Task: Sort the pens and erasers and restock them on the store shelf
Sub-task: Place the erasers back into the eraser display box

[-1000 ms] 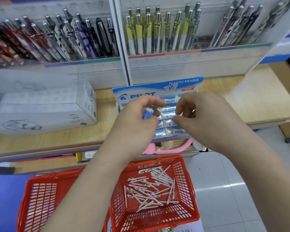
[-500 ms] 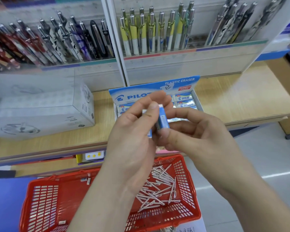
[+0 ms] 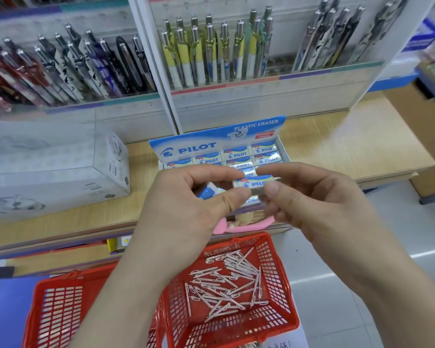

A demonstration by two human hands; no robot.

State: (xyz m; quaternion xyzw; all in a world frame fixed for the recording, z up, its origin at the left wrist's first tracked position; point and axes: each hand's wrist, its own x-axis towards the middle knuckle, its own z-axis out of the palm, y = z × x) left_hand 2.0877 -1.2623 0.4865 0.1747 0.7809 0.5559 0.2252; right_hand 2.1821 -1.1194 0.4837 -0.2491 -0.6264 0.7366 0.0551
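Pinching one wrapped eraser (image 3: 253,184) between them, the left hand (image 3: 186,209) and right hand (image 3: 312,204) hold it level just above the front of the open display box (image 3: 216,140). Each hand has thumb and forefinger closed on one end of the eraser. Its printed face is up and its long side runs across, the same way the erasers already packed in the box lie. That seems to be why it is held so: squared up to drop into a row without turning.

Under the curled left fingers sits a blue-and-white piece (image 3: 207,192), probably a second eraser kept ready for the next place. The rear rows of the box are full. The front rows are hidden behind the hands, so I cannot tell which slot is free.

The box stands on the wooden shelf (image 3: 337,146) with its lid folded up as a header, directly below the racks of upright pens (image 3: 211,59).

Below, a red basket (image 3: 274,254) holds a loose heap of pale pens (image 3: 226,280) not yet shelved. It sits close under the shelf edge, likely for short reaches. A second red basket (image 3: 55,310) stands to its left, and a white carton (image 3: 55,172) sits on the shelf left of the box.
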